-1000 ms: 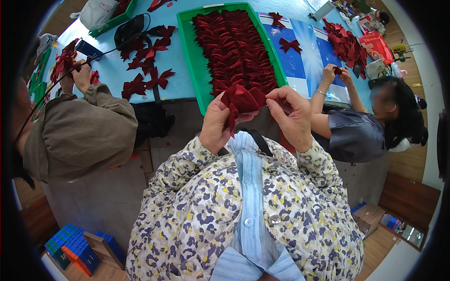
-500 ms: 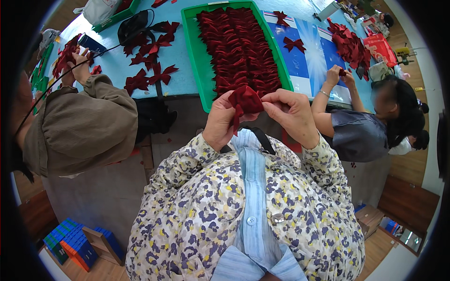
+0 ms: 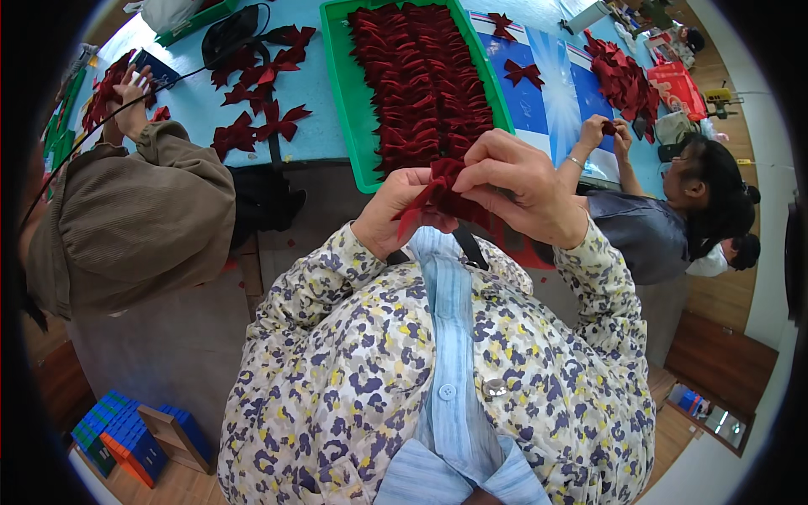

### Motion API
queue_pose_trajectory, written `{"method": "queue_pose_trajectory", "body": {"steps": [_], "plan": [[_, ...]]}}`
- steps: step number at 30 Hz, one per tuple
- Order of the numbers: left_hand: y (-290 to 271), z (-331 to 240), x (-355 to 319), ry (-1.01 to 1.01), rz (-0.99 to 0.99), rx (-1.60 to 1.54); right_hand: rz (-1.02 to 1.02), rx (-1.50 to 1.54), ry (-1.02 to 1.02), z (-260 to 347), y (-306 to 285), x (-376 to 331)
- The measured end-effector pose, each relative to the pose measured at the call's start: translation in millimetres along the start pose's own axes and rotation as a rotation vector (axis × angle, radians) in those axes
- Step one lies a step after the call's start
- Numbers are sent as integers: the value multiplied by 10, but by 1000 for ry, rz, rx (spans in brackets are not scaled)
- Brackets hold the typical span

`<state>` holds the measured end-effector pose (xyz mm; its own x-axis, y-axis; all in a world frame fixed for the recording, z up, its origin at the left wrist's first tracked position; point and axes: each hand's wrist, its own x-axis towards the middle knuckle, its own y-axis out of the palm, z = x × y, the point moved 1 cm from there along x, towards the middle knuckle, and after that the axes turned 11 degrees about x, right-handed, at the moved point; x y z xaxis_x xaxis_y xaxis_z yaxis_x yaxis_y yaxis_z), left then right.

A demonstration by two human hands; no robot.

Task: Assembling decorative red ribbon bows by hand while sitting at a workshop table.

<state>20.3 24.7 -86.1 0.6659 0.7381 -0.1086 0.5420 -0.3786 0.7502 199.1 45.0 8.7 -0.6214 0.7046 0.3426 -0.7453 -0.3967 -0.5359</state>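
A dark red velvet bow is held up in front of my chest, just off the near edge of the table. My left hand grips its left side, thumb and fingers closed on the fabric. From the right, my right hand pinches the upper middle of the bow with bent fingers. Part of the bow is hidden behind my fingers. Right beyond my hands lies a green tray, with tight rows of matching red bows in it.
Loose red bows lie on the blue table to the left. A heap of bows and a red bag are at the right. Co-workers sit on both sides, one in a brown sleeve, one holding a small red piece.
My right hand has moved from the bow's right edge up over its middle. The bow has turned, and its tail now points to the lower left. The view has shifted slightly.
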Motion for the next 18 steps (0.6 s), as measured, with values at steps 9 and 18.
{"method": "queue_pose_trajectory", "body": {"steps": [9, 18], "plan": [[-252, 243, -156, 14, 86, 100, 185, -27, -57, -148, 179, -35], [-394, 309, -261, -61, 104, 58, 274, -34, -44, -169, 359, -44]]}}
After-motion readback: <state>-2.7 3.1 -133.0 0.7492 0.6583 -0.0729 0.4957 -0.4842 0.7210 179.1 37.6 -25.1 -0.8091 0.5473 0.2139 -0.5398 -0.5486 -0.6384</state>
